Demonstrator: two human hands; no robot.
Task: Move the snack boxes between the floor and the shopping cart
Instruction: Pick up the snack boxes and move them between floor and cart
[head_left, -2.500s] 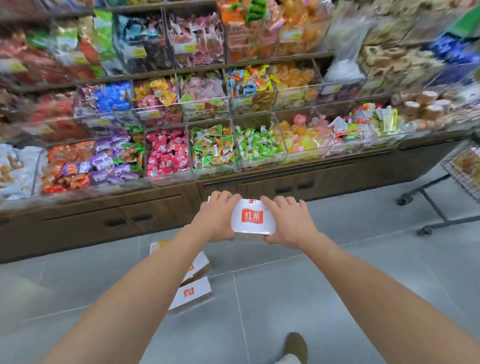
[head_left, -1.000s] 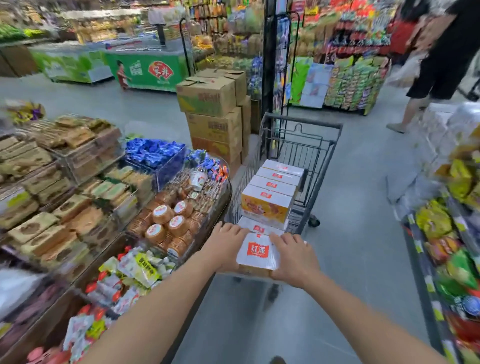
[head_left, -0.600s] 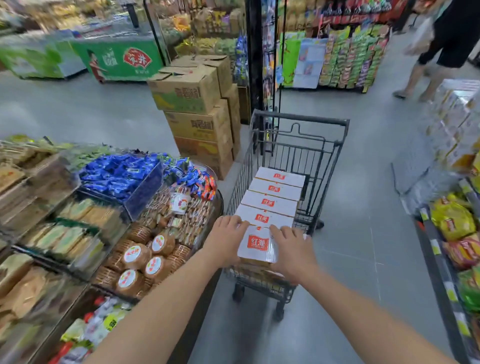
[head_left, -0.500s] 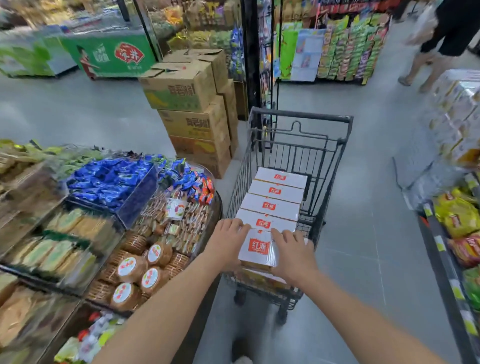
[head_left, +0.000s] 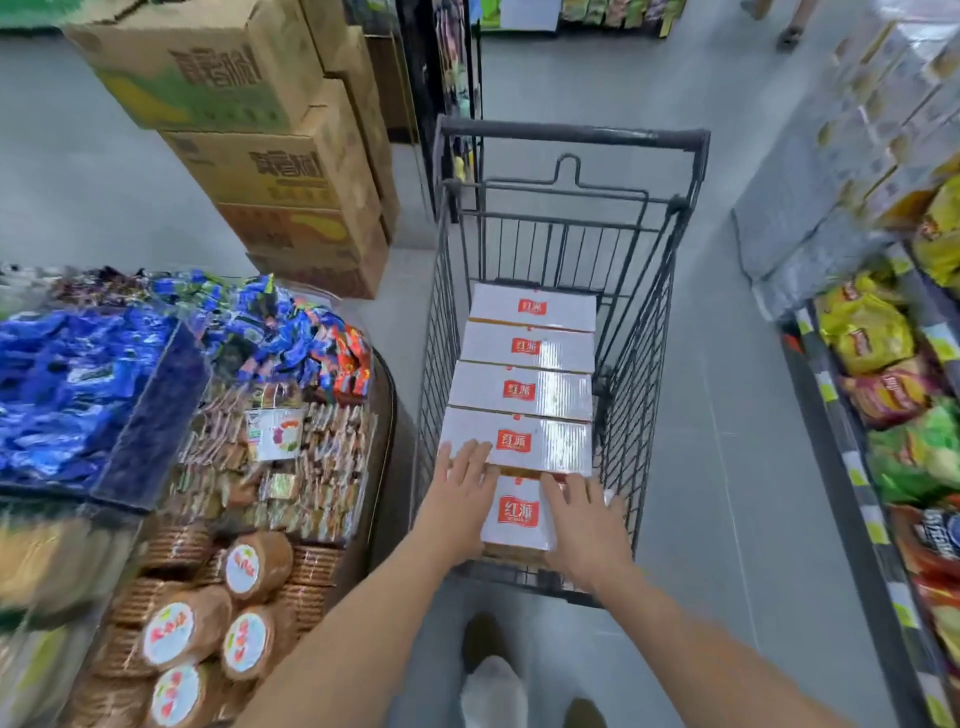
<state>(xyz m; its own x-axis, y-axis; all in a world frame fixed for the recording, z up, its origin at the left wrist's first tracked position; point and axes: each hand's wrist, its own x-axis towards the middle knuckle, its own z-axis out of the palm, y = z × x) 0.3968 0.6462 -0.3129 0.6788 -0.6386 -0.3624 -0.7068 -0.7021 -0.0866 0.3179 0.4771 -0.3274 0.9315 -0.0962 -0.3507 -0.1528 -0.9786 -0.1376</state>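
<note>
A white snack box with a red label (head_left: 517, 514) sits at the near end of the black wire shopping cart (head_left: 639, 322). My left hand (head_left: 460, 506) grips its left side and my right hand (head_left: 584, 525) grips its right side. Beyond it, several identical white boxes (head_left: 519, 392) stand in a row inside the cart, running toward the cart handle (head_left: 571, 132). The held box touches the nearest box of the row.
A round snack display (head_left: 270, 467) with biscuits and blue packets stands left of the cart. Stacked cardboard cartons (head_left: 270, 171) rise behind it. Shelves of chip bags (head_left: 893, 395) line the right. Grey floor (head_left: 727, 467) lies between cart and shelves. My feet (head_left: 493, 675) show below.
I turned from the floor boxes to the cart, carrying the box in both hands. In the last half second the box went down into the cart's near end.
</note>
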